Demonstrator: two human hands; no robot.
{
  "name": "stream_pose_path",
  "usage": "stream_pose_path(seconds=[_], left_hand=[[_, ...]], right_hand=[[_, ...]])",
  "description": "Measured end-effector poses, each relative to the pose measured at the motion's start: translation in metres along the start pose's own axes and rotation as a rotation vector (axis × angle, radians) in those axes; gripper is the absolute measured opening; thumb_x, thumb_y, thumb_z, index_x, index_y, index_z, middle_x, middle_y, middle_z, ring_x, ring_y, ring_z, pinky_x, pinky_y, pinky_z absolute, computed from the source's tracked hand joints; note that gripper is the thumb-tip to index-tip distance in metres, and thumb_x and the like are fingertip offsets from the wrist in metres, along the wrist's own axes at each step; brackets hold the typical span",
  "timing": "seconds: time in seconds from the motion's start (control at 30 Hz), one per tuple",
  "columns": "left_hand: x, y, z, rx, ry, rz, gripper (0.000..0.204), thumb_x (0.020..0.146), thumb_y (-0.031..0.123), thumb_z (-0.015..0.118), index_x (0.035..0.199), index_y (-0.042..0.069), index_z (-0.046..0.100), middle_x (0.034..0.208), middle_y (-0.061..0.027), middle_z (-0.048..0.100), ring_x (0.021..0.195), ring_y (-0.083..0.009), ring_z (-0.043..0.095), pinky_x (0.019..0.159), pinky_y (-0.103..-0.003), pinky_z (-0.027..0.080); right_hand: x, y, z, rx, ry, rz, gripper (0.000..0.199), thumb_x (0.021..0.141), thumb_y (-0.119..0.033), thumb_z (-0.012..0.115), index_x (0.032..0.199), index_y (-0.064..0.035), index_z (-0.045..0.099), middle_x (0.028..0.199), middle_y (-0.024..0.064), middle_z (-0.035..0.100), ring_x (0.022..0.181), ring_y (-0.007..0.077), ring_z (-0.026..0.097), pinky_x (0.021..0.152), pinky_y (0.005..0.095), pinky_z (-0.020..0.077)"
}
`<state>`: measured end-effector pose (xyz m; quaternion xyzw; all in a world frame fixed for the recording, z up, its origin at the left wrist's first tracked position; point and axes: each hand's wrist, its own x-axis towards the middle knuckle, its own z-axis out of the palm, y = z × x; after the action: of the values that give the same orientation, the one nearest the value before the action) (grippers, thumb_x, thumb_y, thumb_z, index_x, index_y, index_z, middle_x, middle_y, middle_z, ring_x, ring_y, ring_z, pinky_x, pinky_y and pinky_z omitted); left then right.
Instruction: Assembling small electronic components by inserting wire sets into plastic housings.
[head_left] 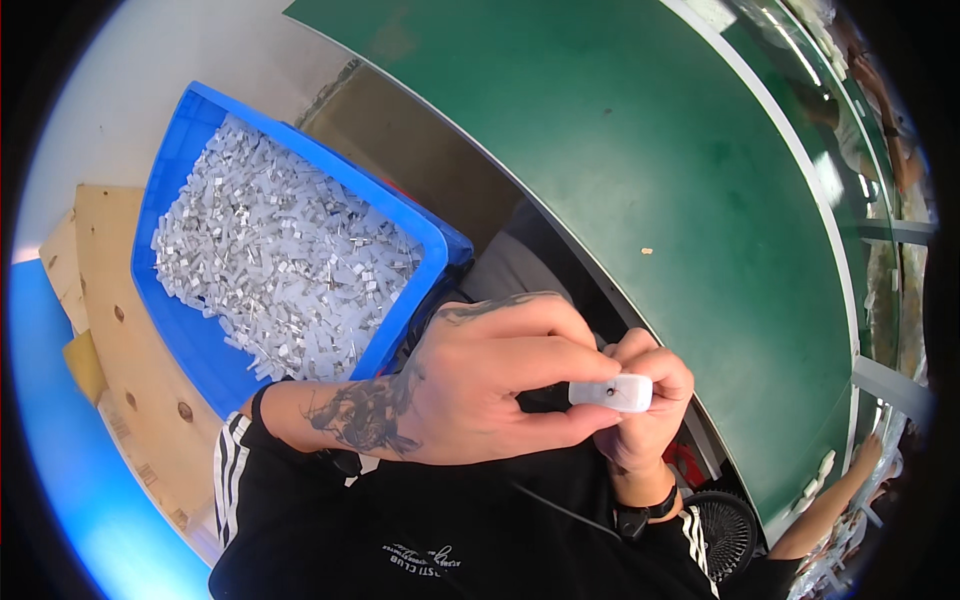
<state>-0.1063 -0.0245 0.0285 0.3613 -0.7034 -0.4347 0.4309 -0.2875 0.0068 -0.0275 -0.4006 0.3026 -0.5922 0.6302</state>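
Observation:
My left hand (pixel 490 375) pinches a small white plastic piece (pixel 628 393) between thumb and forefinger in front of my chest. On the piece's upper face is a small dark spot, perhaps a hole or a pin end. From the other side, the curled fingers of my right hand (pixel 660 385) grip the same piece. Left of my hands, a blue bin (pixel 428 240) holds a heap of loose white and clear plastic parts (pixel 290 245), with thin metal bits among them.
A green-topped table (pixel 620 150) curves along the right, a tiny tan scrap (pixel 647 251) on it. White pieces (pixel 820 475) lie near its right edge, beside another person's arm (pixel 825 510). A wooden board (pixel 130 350) is left of the bin; a black fan (pixel 727 535) stands lower right.

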Motion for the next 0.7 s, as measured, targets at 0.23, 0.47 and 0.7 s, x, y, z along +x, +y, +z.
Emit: stream_pose_path(seconds=[0.23,0.47,0.7], left_hand=[[0.003,0.0,0.007,0.066,-0.025,0.039,0.03,0.064,0.005,0.082,0.092,0.005,0.069,0.083,-0.0032,0.06,0.063,-0.0141,0.06,0.052,-0.024,0.048],[0.003,-0.005,0.006,0.023,-0.018,0.013,0.03,0.065,0.007,0.081,0.093,0.008,0.069,0.085,-0.0032,0.061,0.064,-0.0148,0.061,0.053,-0.025,0.048],[-0.008,-0.008,-0.022,0.038,0.029,-0.024,0.033,0.069,0.012,0.081,0.098,0.004,0.068,0.089,-0.0066,0.061,0.07,-0.0153,0.061,0.059,-0.025,0.048]], right_hand=[[-0.001,-0.005,-0.006,-0.027,-0.003,0.009,0.011,0.079,-0.003,0.071,0.08,0.0026,0.061,0.078,0.0093,0.055,0.062,0.0126,0.051,0.057,0.0231,0.0419],[0.003,-0.003,0.008,0.23,-0.021,0.16,0.02,0.085,-0.013,0.065,0.09,-0.0026,0.048,0.088,0.01,0.051,0.074,0.0131,0.049,0.064,0.0252,0.0411],[0.009,-0.025,0.019,0.157,0.102,0.282,0.031,0.082,-0.023,0.067,0.091,-0.0078,0.041,0.083,0.0071,0.045,0.06,0.0137,0.045,0.048,0.0251,0.0408]])
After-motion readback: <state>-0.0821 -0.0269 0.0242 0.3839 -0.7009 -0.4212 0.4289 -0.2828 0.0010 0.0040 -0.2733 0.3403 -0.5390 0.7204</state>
